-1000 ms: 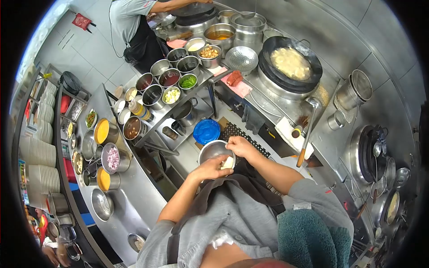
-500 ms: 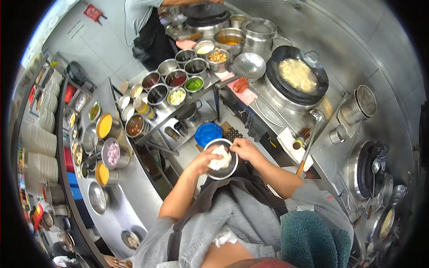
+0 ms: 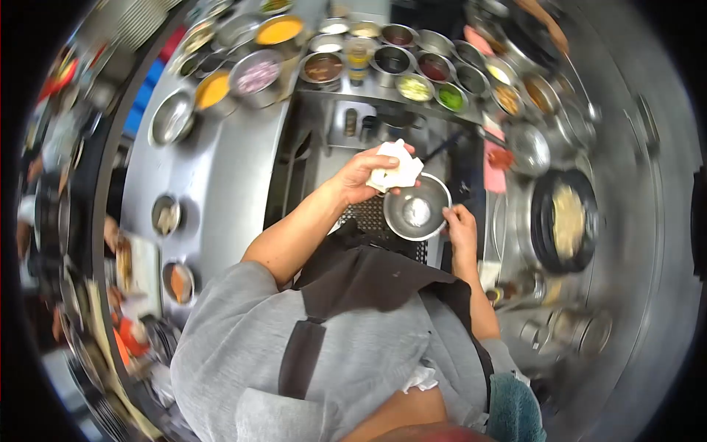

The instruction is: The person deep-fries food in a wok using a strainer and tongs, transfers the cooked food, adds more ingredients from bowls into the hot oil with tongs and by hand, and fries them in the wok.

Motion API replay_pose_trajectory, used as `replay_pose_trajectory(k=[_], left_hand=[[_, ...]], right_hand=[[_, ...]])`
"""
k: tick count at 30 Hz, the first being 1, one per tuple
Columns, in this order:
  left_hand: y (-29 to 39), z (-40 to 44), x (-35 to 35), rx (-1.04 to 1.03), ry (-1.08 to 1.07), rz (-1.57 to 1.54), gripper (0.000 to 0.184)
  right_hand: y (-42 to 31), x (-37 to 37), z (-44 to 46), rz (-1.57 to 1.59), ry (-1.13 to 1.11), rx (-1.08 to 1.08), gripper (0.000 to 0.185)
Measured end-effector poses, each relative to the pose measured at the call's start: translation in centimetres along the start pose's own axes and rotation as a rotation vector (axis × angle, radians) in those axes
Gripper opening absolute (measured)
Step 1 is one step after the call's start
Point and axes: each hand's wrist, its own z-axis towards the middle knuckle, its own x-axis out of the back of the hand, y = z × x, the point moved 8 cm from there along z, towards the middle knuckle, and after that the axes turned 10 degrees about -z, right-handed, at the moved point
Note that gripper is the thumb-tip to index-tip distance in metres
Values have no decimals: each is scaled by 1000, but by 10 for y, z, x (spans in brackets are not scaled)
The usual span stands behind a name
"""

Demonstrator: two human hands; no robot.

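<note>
In the head view my left hand (image 3: 359, 175) is closed on a crumpled white cloth or paper towel (image 3: 400, 169); I cannot tell which. It holds this wad just above the upper left rim of a round steel bowl (image 3: 403, 219). Fingers of the same hand reach close to that rim. On the bowl's right side, my right hand (image 3: 462, 227) grips the rim. The bowl tilts toward me, and its shiny inside shows no food. Both hands are in front of my dark apron.
Pots of sauces and chopped greens (image 3: 450, 96) line the far shelf. To the right, a black wok (image 3: 543, 221) holds pale food in liquid. A steel counter (image 3: 228, 191) with bowls runs along the left. Other people's arms show at the top right (image 3: 546, 23) and left (image 3: 111, 233).
The white wad has come up out of the bowl in my left hand. My right hand still holds the rim. My view has turned left, so the counter and wok have shifted.
</note>
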Motion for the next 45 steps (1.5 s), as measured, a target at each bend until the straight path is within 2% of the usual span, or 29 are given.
replay_pose_trajectory(k=[4, 5, 10, 14, 16, 21, 22, 25, 26, 27, 29, 32, 33, 34, 38, 39, 42, 44, 45], left_hand=[[24, -49, 56, -152, 224, 204, 41], [24, -63, 68, -222, 328, 190, 39], [16, -144, 106, -358, 476, 55, 40], [17, -206, 133, -520, 619, -73, 38], [24, -237, 137, -578, 673, -83, 36], [53, -296, 142, -835, 813, -108, 42], [57, -303, 146, -876, 823, -106, 44], [66, -314, 147, -873, 876, -101, 45], [68, -313, 149, -880, 858, -109, 45], [69, -312, 150, -873, 857, -104, 45], [71, -312, 159, -891, 898, -152, 42], [80, -309, 178, -943, 859, -250, 37], [86, -310, 186, -1016, 839, -297, 36], [90, -312, 194, -1003, 845, -309, 35], [129, -307, 175, -985, 733, -90, 38], [134, -297, 169, -952, 746, -82, 39], [140, -251, 160, -803, 676, 60, 44], [132, -207, 149, -630, 595, 165, 47], [122, -184, 153, -575, 587, 132, 46]], right_hand=[[-38, -57, 8, -49, -141, 96, 21], [-44, -75, 10, -69, -206, 76, 22], [-72, -174, 18, -133, -529, 161, 24], [-86, -243, 18, -373, -669, 185, 23], [-103, -283, 8, -270, -738, 218, 23], [-125, -379, -10, -344, -890, 272, 23], [-125, -398, -14, -267, -930, 268, 18], [-112, -421, -22, -159, -989, 280, 17], [-114, -422, -25, -121, -1005, 308, 23], [-118, -412, -28, -308, -1026, 432, 32], [-101, -390, -19, -341, -1044, 404, 31], [-47, -333, 11, -374, -1027, 259, 28], [-26, -308, 26, -446, -973, 228, 27], [-7, -279, 38, -515, -916, 190, 26], [57, -158, 59, -389, -669, -81, 24], [71, -132, 61, -352, -583, -172, 23], [108, -67, 54, -392, -393, -240, 21], [134, -43, 48, -427, -316, -181, 19], [115, -32, 30, -401, -223, -226, 20]])
